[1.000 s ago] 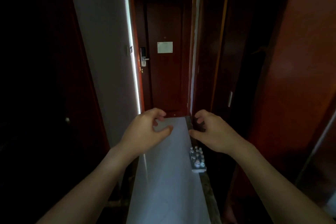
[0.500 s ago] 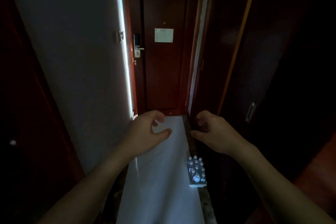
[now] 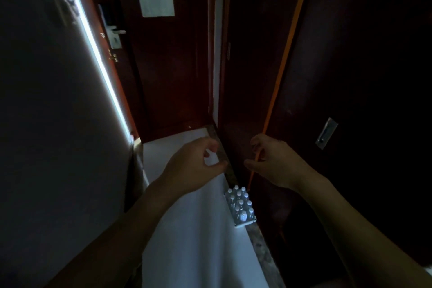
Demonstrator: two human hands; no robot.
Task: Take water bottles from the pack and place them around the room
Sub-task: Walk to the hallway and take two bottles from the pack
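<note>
Neither hand has a grip on anything. The left hand hangs in front of the body with thumb and fingers loosely curled round empty air, and the right hand mirrors it just to the right, equally loose and empty. They look held ready, probably for reaching down, since the pack of water bottles stands on the floor below and between them, at the right edge of the pale strip, against the dark wardrobe. Its white caps sit in close rows, so the pack appears full or nearly so, and no bottle has been taken out yet by the look of it. At the far end is the entrance door with its handle and a notice.

Compared with half a second ago, the view has closed in on the door and tipped left; the pack appears larger and nearer, while the hands keep the same pose.
</note>
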